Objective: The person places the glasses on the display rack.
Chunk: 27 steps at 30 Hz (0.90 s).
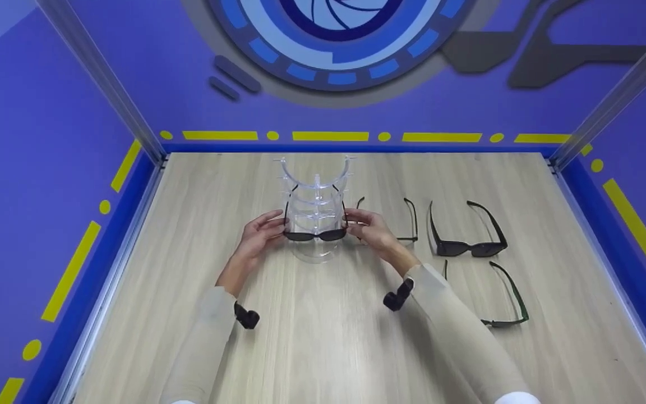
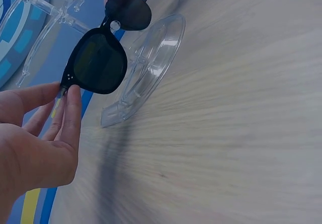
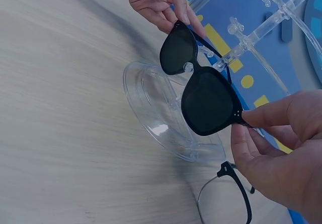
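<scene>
Black sunglasses [image 1: 316, 235] with dark lenses sit low on a clear plastic eyewear stand [image 1: 317, 196], lenses toward me. At the left hinge, my left hand [image 1: 257, 238] pinches the frame between thumb and fingers. My right hand [image 1: 374, 231] pinches the opposite hinge the same way. In the right wrist view, the bridge of the sunglasses [image 3: 196, 68] lies at the stand's small clear nose peg [image 3: 188, 67]. The temples run back on both sides of the stand's post. Beneath them, the rounded clear base [image 2: 166, 48] of the stand rests on the table.
Right of the stand lie thin-framed glasses [image 1: 414, 221], partly behind my right hand. Farther right are large black sunglasses [image 1: 471, 248]. Nearer, dark greenish glasses [image 1: 516, 297] lie partly behind my right sleeve. Blue panels [image 1: 323, 115] wall the wooden table [image 1: 323, 336] at the back and sides.
</scene>
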{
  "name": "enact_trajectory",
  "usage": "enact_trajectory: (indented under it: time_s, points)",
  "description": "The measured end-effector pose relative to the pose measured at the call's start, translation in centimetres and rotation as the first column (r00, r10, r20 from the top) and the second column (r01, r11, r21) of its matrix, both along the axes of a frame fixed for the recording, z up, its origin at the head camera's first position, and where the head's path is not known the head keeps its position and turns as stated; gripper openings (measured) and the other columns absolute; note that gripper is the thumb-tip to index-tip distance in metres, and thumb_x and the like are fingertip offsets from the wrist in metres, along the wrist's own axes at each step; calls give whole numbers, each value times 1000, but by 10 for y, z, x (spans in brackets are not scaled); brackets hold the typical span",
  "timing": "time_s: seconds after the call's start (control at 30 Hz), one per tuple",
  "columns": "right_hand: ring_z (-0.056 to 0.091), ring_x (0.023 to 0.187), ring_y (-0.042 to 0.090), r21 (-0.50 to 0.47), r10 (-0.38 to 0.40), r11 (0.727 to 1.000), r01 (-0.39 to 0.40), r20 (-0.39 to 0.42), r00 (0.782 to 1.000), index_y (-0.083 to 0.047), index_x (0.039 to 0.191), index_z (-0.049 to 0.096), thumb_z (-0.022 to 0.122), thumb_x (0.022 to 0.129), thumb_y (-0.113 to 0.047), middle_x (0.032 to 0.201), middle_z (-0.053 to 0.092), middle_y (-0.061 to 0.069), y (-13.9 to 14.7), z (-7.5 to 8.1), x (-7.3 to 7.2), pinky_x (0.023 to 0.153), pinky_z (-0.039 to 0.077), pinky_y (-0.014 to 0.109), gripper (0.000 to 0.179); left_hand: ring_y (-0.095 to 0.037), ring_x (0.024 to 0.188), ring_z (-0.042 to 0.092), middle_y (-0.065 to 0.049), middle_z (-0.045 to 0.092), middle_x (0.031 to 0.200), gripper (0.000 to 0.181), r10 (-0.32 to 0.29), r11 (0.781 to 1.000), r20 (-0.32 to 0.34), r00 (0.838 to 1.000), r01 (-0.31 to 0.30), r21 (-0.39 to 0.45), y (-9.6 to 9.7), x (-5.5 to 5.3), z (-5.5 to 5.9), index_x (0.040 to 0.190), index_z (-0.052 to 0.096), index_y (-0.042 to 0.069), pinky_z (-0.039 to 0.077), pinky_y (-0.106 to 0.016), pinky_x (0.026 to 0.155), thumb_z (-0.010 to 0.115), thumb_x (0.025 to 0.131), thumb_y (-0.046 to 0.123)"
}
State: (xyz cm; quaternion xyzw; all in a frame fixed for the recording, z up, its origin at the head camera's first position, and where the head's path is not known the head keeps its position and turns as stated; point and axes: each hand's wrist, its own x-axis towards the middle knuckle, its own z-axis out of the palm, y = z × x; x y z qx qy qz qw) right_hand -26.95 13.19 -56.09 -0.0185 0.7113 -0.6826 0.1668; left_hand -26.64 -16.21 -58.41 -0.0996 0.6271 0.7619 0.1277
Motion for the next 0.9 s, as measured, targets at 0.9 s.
enact_trajectory:
  time_s: [0.9]
  points:
    - [52, 133, 45, 46, 77, 996, -77, 7, 997, 8, 152, 37, 56, 100, -2, 150, 44, 32, 18, 16, 8, 113, 47, 54, 56, -7, 97, 72, -16, 67, 134, 46, -49, 996, 9, 999, 49, -72, -17, 11, 8, 147, 50, -1, 49, -49, 112, 57, 101, 0]
